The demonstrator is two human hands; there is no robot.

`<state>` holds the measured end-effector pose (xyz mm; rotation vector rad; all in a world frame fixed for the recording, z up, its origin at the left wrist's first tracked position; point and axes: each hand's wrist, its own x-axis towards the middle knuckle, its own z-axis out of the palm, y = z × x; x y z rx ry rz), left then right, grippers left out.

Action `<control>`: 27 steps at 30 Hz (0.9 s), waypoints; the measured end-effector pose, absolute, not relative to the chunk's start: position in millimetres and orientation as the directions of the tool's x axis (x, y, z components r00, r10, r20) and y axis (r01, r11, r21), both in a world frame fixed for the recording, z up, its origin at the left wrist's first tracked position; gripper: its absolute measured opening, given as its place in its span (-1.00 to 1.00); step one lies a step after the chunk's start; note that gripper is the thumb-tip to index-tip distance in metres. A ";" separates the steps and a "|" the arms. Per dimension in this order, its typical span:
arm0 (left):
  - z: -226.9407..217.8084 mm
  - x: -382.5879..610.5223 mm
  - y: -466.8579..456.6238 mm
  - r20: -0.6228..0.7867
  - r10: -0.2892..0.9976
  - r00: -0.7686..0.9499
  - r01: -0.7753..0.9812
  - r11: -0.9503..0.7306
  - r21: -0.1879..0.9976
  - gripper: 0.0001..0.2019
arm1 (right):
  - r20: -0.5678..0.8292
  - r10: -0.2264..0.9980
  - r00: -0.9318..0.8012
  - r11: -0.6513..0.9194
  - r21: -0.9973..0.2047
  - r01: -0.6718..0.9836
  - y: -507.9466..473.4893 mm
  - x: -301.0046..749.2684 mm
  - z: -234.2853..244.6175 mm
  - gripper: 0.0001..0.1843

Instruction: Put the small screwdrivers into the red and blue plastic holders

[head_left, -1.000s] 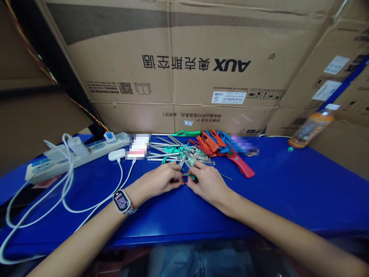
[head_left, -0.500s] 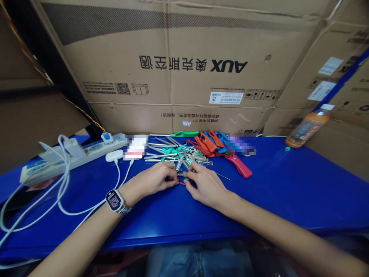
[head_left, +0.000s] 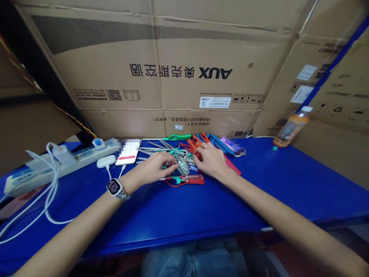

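My left hand (head_left: pixel 157 168) hangs over the left side of a pile of lighter inserts, its thumb and curled fingers apart around a teal trigger piece. Clear fuel tanks (head_left: pixel 183 166) and metal tubes (head_left: pixel 147 149) make up the pile. My right hand (head_left: pixel 212 161) is at the pile's right side, fingertips bent onto a red lighter casing partly hidden under them. In front of both hands lies a red half casing (head_left: pixel 198 180) with a clear tank and a teal trigger (head_left: pixel 176 180) set in it, its tube pointing left.
Behind my right hand are orange and blue casings (head_left: pixel 220 144), with a phone (head_left: pixel 232 145) beside them. A green lighter (head_left: pixel 178 137) lies by the cardboard. Left are another phone (head_left: pixel 127 157), a white case (head_left: pixel 105 161), cables and a power strip (head_left: pixel 86 154). A drink bottle (head_left: pixel 292 127) stands right.
Both hands have let go of the red half casing, which now lies on the table. My left hand moved to the inserts, my right hand to the red casings. The view shifted slightly.
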<state>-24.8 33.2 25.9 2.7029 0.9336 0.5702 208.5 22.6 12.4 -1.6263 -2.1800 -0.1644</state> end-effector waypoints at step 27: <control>22.5 -33.6 42.2 0.416 0.695 0.586 0.638 -0.712 0.292 -0.70 | 0.381 0.888 -0.256 0.456 -0.795 0.400 20.7 212.2 1.2 -0.76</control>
